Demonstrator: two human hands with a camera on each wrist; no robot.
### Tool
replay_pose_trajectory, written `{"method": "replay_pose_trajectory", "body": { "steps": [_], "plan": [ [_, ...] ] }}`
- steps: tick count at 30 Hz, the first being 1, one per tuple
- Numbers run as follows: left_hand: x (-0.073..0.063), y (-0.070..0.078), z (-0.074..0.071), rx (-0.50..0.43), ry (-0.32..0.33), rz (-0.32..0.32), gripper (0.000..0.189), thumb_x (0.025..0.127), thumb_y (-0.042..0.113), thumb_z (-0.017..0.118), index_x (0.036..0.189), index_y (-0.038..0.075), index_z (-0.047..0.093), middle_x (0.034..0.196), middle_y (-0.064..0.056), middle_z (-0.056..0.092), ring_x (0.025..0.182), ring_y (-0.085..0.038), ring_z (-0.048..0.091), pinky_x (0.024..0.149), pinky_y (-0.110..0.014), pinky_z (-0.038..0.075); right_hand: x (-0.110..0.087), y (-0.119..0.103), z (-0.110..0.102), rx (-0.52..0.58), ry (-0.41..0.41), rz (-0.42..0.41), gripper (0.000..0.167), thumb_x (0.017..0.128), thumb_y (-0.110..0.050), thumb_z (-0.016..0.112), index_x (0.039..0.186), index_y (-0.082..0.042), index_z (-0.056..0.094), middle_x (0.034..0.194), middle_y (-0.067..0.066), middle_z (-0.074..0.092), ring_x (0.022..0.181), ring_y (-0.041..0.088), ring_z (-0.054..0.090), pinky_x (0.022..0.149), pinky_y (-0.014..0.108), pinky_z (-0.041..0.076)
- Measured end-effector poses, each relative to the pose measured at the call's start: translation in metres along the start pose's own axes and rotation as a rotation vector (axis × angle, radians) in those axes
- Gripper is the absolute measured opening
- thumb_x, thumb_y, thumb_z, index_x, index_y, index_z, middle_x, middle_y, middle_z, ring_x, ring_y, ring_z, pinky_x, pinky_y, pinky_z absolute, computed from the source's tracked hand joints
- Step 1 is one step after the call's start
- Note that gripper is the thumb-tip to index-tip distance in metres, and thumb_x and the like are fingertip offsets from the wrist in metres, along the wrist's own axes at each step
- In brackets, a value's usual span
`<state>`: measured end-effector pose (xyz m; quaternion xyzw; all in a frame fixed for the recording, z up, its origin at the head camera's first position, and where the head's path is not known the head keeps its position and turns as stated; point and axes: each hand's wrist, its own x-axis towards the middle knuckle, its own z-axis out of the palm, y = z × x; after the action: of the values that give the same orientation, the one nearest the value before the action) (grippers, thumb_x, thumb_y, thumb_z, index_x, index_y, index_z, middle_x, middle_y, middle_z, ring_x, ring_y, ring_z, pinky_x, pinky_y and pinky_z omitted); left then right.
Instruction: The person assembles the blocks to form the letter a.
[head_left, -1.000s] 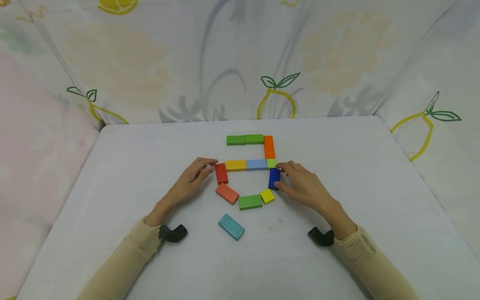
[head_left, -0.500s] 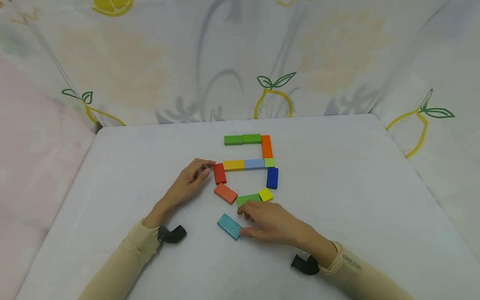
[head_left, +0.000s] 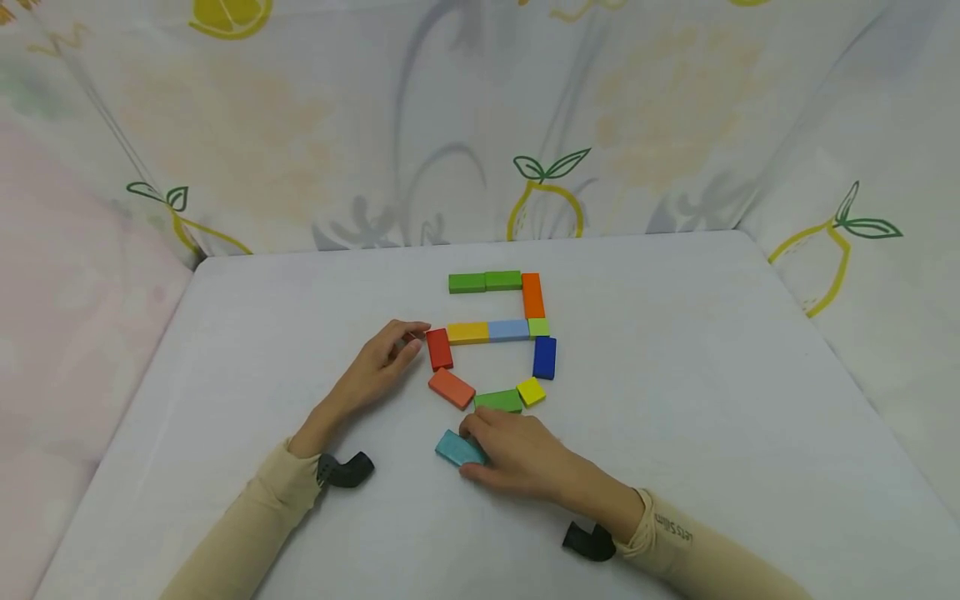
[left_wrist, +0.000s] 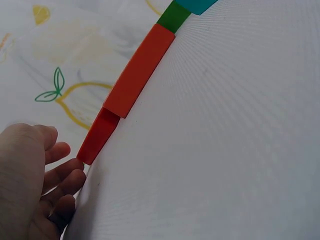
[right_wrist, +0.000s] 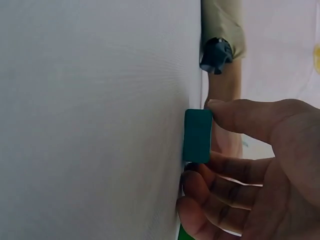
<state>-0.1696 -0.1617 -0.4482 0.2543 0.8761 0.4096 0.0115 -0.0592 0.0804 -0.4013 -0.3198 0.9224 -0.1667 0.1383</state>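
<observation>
My right hand [head_left: 525,454] pinches a teal block [head_left: 457,448] near the front of the layout. In the right wrist view the thumb is at one end of the teal block [right_wrist: 197,136], and fingers are at the other. My left hand [head_left: 375,367] lies loosely beside the red block [head_left: 439,349], its fingertips at the block's far left corner. Below that one sits an orange-red block [head_left: 452,388]. A green block [head_left: 498,401], partly behind my right fingers, and a small yellow block [head_left: 531,392] continue the curve up to the dark blue block [head_left: 544,357].
Farther back, a yellow-orange block [head_left: 468,333], a light blue block [head_left: 508,331] and a small lime block [head_left: 538,327] form a row. An orange block [head_left: 532,295] links it to two green blocks [head_left: 484,282]. All lie on a white-covered table [head_left: 675,375] against patterned cloth.
My right hand has left the dark blue block, moved down and left, and taken hold of the teal block. The left hand has stayed by the red block.
</observation>
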Motion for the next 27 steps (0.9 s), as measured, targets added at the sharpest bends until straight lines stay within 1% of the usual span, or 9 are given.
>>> {"method": "replay_pose_trajectory", "body": {
  "steps": [5, 11, 14, 18, 20, 27],
  "plan": [
    [0.000, -0.001, 0.000, 0.006, -0.001, 0.000, 0.036, 0.100, 0.025, 0.047, 0.135, 0.018, 0.048, 0.119, -0.001, 0.057, 0.093, -0.012, 0.049, 0.078, -0.023, 0.042, -0.003, 0.004, -0.003, 0.021, -0.036, 0.010, 0.034, 0.086, -0.036, 0.066, 0.113, -0.017, 0.059, 0.098, -0.006, 0.060, 0.078, 0.004, 0.051, 0.065, 0.016, 0.045],
    [0.000, -0.002, 0.000, -0.002, -0.002, -0.013, 0.036, 0.099, 0.027, 0.048, 0.134, 0.019, 0.048, 0.118, 0.000, 0.057, 0.090, -0.013, 0.049, 0.076, -0.024, 0.042, -0.010, 0.015, -0.012, 0.043, -0.083, 0.033, 0.031, 0.085, -0.033, 0.068, 0.110, -0.017, 0.059, 0.096, -0.007, 0.059, 0.074, 0.004, 0.049, 0.061, 0.016, 0.042],
    [0.000, -0.002, 0.000, -0.001, -0.002, -0.014, 0.035, 0.099, 0.027, 0.047, 0.134, 0.019, 0.048, 0.117, 0.000, 0.058, 0.088, -0.013, 0.048, 0.075, -0.024, 0.041, -0.015, 0.021, -0.018, 0.047, -0.110, 0.041, 0.028, 0.084, -0.031, 0.068, 0.106, -0.016, 0.059, 0.091, -0.008, 0.057, 0.071, 0.004, 0.048, 0.059, 0.017, 0.041],
    [0.000, -0.002, -0.001, 0.008, -0.002, -0.007, 0.035, 0.100, 0.027, 0.047, 0.134, 0.018, 0.049, 0.118, -0.001, 0.059, 0.088, -0.013, 0.049, 0.076, -0.024, 0.042, -0.022, 0.031, -0.027, 0.053, -0.146, 0.049, 0.022, 0.082, -0.027, 0.069, 0.097, -0.015, 0.057, 0.077, -0.009, 0.050, 0.064, 0.005, 0.046, 0.056, 0.019, 0.038],
    [0.000, -0.001, -0.001, 0.008, -0.001, -0.004, 0.035, 0.100, 0.027, 0.047, 0.134, 0.017, 0.049, 0.118, -0.002, 0.059, 0.089, -0.013, 0.049, 0.077, -0.024, 0.042, -0.026, 0.036, -0.031, 0.061, -0.164, 0.057, 0.021, 0.081, -0.025, 0.069, 0.093, -0.015, 0.055, 0.073, -0.008, 0.047, 0.062, 0.005, 0.045, 0.055, 0.020, 0.036],
    [0.001, -0.001, -0.001, -0.004, -0.004, -0.004, 0.035, 0.099, 0.024, 0.049, 0.133, 0.016, 0.049, 0.119, -0.003, 0.060, 0.092, -0.014, 0.051, 0.079, -0.026, 0.043, -0.038, 0.053, -0.044, 0.088, -0.210, 0.105, 0.020, 0.079, -0.022, 0.069, 0.088, -0.016, 0.052, 0.069, -0.008, 0.044, 0.062, 0.007, 0.043, 0.058, 0.022, 0.033]
  ]
}}
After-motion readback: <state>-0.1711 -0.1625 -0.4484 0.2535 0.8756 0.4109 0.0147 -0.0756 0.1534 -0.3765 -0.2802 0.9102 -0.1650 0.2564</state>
